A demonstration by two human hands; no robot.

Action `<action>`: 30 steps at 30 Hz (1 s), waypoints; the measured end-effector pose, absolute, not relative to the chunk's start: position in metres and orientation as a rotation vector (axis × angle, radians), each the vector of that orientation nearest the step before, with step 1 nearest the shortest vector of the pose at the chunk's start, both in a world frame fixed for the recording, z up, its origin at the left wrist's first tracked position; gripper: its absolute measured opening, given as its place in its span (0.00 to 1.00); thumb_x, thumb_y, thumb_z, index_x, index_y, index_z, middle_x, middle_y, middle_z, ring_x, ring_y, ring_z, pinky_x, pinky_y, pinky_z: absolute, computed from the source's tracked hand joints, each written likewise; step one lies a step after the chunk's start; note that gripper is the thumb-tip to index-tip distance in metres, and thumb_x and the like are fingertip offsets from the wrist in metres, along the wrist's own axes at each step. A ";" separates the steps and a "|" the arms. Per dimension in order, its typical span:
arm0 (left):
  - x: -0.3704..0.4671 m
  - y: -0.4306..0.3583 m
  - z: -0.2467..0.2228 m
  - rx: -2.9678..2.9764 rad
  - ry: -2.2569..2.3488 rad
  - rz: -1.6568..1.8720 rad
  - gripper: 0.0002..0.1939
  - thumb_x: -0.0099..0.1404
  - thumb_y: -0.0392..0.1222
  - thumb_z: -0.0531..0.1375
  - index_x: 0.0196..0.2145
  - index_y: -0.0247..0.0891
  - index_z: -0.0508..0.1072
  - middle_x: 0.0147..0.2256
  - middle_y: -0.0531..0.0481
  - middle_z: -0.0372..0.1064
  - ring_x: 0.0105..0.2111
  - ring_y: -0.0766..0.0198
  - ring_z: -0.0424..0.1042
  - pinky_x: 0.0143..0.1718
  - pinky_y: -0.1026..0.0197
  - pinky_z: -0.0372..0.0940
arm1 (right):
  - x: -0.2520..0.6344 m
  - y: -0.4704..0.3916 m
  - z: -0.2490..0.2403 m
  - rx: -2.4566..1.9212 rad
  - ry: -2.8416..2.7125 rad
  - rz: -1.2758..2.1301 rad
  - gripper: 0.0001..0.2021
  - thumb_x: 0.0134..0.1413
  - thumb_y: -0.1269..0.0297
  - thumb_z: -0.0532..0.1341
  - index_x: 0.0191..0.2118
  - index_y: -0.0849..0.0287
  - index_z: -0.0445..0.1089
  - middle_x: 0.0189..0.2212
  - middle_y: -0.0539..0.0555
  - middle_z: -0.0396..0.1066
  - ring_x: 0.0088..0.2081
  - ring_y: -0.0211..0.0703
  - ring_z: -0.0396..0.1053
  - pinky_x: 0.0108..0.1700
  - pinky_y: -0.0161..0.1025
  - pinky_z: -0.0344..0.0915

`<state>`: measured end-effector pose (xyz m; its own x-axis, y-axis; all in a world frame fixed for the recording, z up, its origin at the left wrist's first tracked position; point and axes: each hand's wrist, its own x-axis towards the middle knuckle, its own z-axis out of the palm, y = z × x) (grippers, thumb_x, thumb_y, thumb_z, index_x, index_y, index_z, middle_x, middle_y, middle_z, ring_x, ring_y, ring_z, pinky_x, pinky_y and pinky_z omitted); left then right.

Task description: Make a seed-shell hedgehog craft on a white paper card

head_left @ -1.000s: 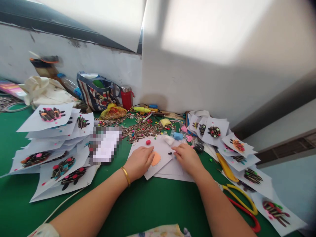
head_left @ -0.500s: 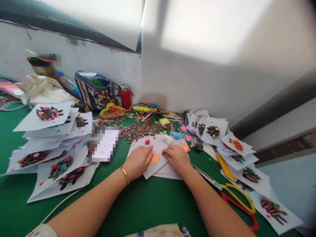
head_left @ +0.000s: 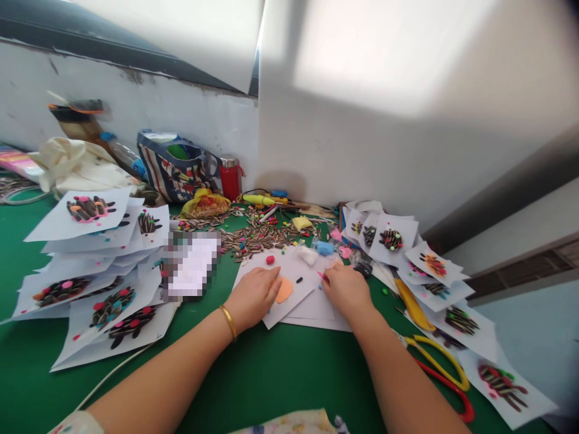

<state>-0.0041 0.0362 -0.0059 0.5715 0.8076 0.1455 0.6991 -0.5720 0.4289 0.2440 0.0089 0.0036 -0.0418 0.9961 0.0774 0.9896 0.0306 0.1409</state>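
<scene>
My left hand [head_left: 256,295] lies on a white paper sheet [head_left: 286,312], its fingers extended beside a flat orange clay shape [head_left: 284,290]. Just right of that shape sits a dark sunflower seed [head_left: 299,279] on the sheet. My right hand [head_left: 346,289] is closed over the papers further right, and a small pink pointed piece [head_left: 321,275] sticks out from its fingertips. How much of this piece the fingers hide, I cannot tell. A red clay ball [head_left: 270,260] rests above my left hand. White clay [head_left: 308,255] lies at the back of the papers.
Scissors [head_left: 436,361] lie partly under my right forearm. Stacks of decorated sheets [head_left: 97,217] stand on the left, with more decorated sheets [head_left: 468,325] on the right. Loose sunflower seeds [head_left: 253,236] spread behind the papers, near a red flask [head_left: 230,179] and blue clay [head_left: 324,248].
My right hand has moved right, away from the orange shape, leaving the dark seed on the sheet. A pink tip now shows at its fingers. My left hand has stayed in place.
</scene>
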 end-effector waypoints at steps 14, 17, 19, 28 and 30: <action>-0.004 0.036 -0.006 2.500 1.235 0.452 0.23 0.73 0.47 0.43 0.56 0.33 0.67 0.50 0.38 0.72 0.50 0.52 0.69 0.52 0.50 0.63 | 0.234 0.011 0.007 2.309 2.287 0.228 0.08 0.60 0.68 0.54 0.36 0.59 0.72 0.34 0.56 0.73 0.37 0.44 0.70 0.34 0.36 0.56; -0.004 0.036 -0.007 2.511 1.229 0.463 0.23 0.73 0.47 0.43 0.56 0.33 0.66 0.50 0.39 0.72 0.50 0.52 0.69 0.52 0.51 0.62 | 0.222 0.005 0.010 2.328 2.391 0.022 0.09 0.63 0.65 0.53 0.37 0.56 0.70 0.29 0.51 0.73 0.32 0.40 0.69 0.30 0.35 0.53; -0.004 0.036 -0.008 2.515 1.233 0.470 0.23 0.73 0.47 0.44 0.56 0.33 0.66 0.50 0.39 0.72 0.50 0.53 0.69 0.52 0.51 0.62 | 0.215 0.002 0.008 2.258 2.490 -0.083 0.08 0.62 0.67 0.54 0.39 0.56 0.71 0.31 0.52 0.74 0.34 0.41 0.69 0.32 0.35 0.54; -0.003 0.036 -0.008 2.515 1.234 0.485 0.23 0.73 0.47 0.44 0.56 0.32 0.67 0.50 0.38 0.72 0.50 0.52 0.69 0.52 0.50 0.63 | 0.209 0.001 -0.001 2.228 2.539 -0.188 0.12 0.58 0.72 0.55 0.43 0.58 0.74 0.38 0.55 0.74 0.42 0.44 0.70 0.44 0.36 0.59; -0.003 0.035 -0.007 2.514 1.234 0.476 0.23 0.73 0.46 0.44 0.56 0.31 0.67 0.50 0.38 0.72 0.50 0.52 0.69 0.52 0.50 0.63 | 0.209 0.001 0.000 2.222 2.517 -0.200 0.12 0.57 0.72 0.56 0.42 0.59 0.74 0.38 0.56 0.74 0.42 0.44 0.70 0.44 0.36 0.59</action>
<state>-0.0031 0.0353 -0.0070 0.5760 0.8014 0.1611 0.7020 -0.5860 0.4047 0.2089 0.0007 -0.0001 -0.1132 0.9897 0.0873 0.9635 0.1308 -0.2337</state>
